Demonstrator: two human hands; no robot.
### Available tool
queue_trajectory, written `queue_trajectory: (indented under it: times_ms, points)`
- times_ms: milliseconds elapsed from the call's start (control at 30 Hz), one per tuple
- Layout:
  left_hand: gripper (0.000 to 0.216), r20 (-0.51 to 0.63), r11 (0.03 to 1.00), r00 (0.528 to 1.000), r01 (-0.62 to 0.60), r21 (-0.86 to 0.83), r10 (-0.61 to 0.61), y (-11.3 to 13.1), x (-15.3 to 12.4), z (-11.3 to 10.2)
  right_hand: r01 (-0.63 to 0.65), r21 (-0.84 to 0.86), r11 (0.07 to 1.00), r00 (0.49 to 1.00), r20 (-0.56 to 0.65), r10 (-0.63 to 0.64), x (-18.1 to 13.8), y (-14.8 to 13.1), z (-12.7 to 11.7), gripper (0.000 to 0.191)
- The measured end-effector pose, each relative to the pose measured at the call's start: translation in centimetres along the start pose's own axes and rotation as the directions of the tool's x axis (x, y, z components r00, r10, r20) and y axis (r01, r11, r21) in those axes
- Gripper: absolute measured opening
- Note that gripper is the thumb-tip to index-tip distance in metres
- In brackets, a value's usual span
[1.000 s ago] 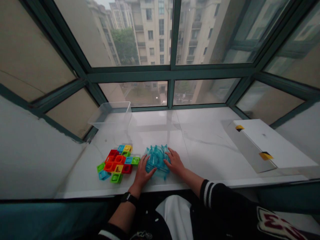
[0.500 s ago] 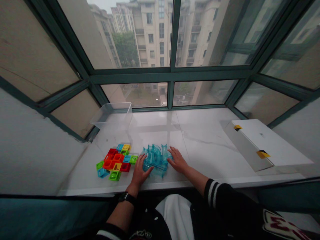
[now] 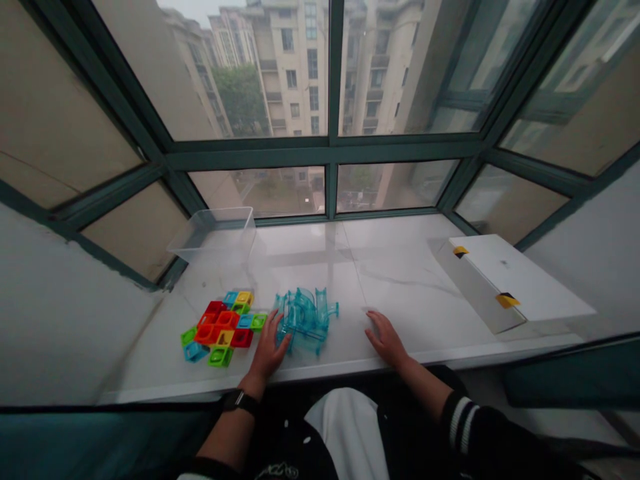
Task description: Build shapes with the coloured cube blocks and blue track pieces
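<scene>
Since the left hand (image 3: 269, 348) sits curled against the near-left side of the translucent blue plastic track pieces (image 3: 305, 321), it seems to be steadying that heap, though whether it grips cannot be told. The right hand (image 3: 386, 340) lies open on the marble sill (image 3: 410, 267), well right of them. Just left of the heap lie interlocked coloured plastic blocks (image 3: 219, 328); a clear plastic bin (image 3: 213, 233) stands farther left and far, a white box (image 3: 505, 280) right.
</scene>
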State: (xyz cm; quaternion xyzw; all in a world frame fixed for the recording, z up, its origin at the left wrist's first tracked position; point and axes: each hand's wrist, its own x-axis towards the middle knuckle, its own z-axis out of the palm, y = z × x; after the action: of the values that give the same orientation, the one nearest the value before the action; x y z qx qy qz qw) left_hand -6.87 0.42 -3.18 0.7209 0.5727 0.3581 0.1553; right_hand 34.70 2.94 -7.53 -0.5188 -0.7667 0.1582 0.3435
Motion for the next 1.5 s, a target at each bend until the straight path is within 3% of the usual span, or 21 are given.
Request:
queue_trajectory:
  times_ms: [133,200,267,367,467,633,800,1067,1267,1367,1500]
  points:
    - [0.047,-0.118,0.999,0.993,0.024,0.033,-0.02,0.7,-2.7,-0.2,-0.001,-0.006,1.0,1.0,-0.011,0.001,0.4,-0.4,0.2,0.049]
    - [0.036,-0.252,0.991,0.96,0.133,0.035,-0.12,0.6,-3.8,0.0,-0.004,-0.005,1.0,1.0,-0.008,0.004,0.5,-0.4,0.3,0.049]
    - [0.033,-0.342,0.954,0.897,0.3,0.006,-0.28,0.5,-4.4,0.2,-0.008,-0.004,1.0,1.0,-0.011,0.008,0.5,-0.4,0.3,0.048]
    - [0.042,-0.285,0.877,0.834,0.477,-0.057,-0.472,0.7,-4.2,0.2,0.001,-0.002,1.0,1.0,-0.015,-0.001,0.5,-0.3,0.3,0.047]
    - [0.05,-0.183,0.855,0.837,0.514,-0.061,-0.516,1.1,-3.6,-0.2,0.009,-0.004,1.0,1.0,-0.012,-0.009,0.6,-0.4,0.3,0.045]
    - [0.052,-0.176,0.87,0.857,0.492,-0.004,-0.485,0.9,-3.3,-0.3,-0.008,-0.014,1.0,1.0,-0.006,0.008,0.8,-0.8,0.1,0.04]
    - [0.037,-0.202,0.891,0.874,0.455,0.014,-0.443,0.3,-3.3,0.1,0.011,0.0,1.0,1.0,0.005,-0.011,1.0,-1.2,-0.1,0.028]
    - [0.034,-0.285,0.871,0.824,0.479,-0.111,-0.49,0.4,-2.6,-1.0,0.023,0.003,1.0,1.0,-0.009,-0.023,1.0,-1.2,0.1,0.025]
    - [0.034,-0.351,0.964,0.898,0.24,-0.112,-0.265,2.4,-0.2,-1.9,0.014,0.006,1.0,1.0,-0.009,-0.014,0.9,-1.0,0.2,0.025]
    - [0.039,-0.291,0.988,0.944,0.148,-0.042,-0.154,3.0,1.3,-1.6,0.013,0.017,1.0,1.0,-0.023,-0.012,1.4,-1.4,0.2,0.036]
    - [0.055,-0.168,0.995,0.981,0.099,0.013,-0.095,2.3,2.9,-0.6,0.045,0.032,0.998,0.999,0.005,-0.045,3.4,-3.7,0.4,0.048]
